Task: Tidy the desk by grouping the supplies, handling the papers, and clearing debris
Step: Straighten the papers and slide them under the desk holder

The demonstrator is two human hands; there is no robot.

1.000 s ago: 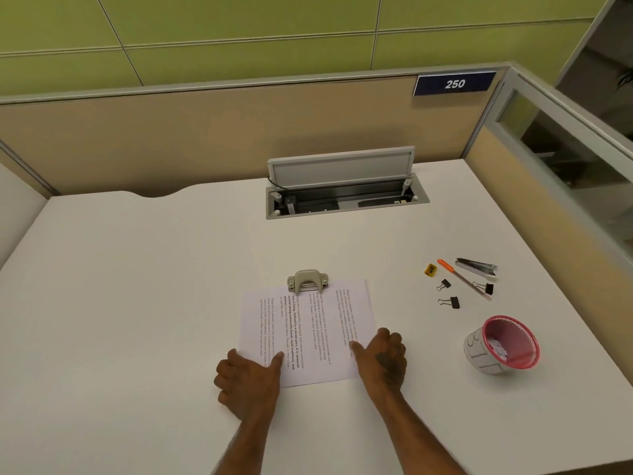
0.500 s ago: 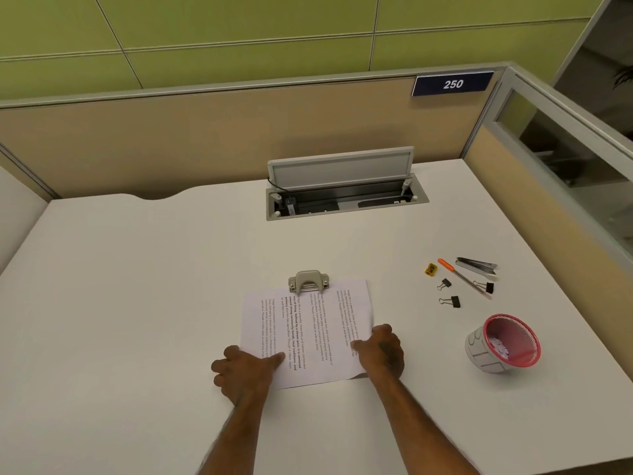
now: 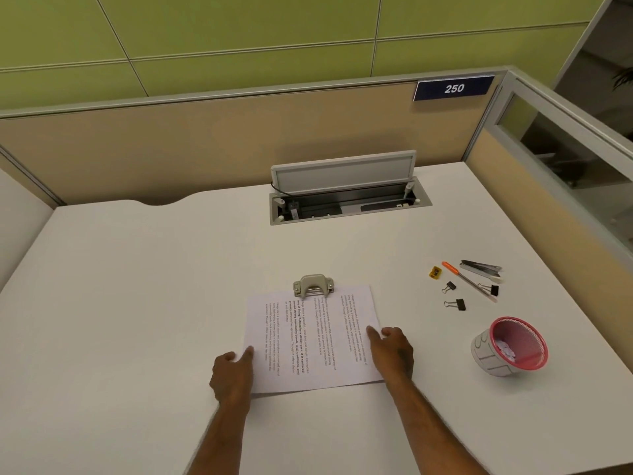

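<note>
A small stack of printed papers [image 3: 311,341] lies flat on the white desk [image 3: 137,303], its top edge under a beige spring clip [image 3: 313,285]. My left hand [image 3: 233,371] has curled fingers, and its index fingertip presses the stack's left edge. My right hand [image 3: 392,351] lies over the right edge with its fingertips on the sheet. To the right are a yellow sharpener [image 3: 435,271], an orange pen [image 3: 467,281], three black binder clips [image 3: 455,304] and a grey metal stapler [image 3: 479,267].
A pink mesh cup [image 3: 510,344] holding paper scraps stands at the right, near the desk's front. An open cable tray [image 3: 346,200] with a raised lid is set into the desk at the back. Partition walls close off the back and right sides.
Both hands have slid from the papers' bottom edge up to the side edges. The stack has shifted slightly.
</note>
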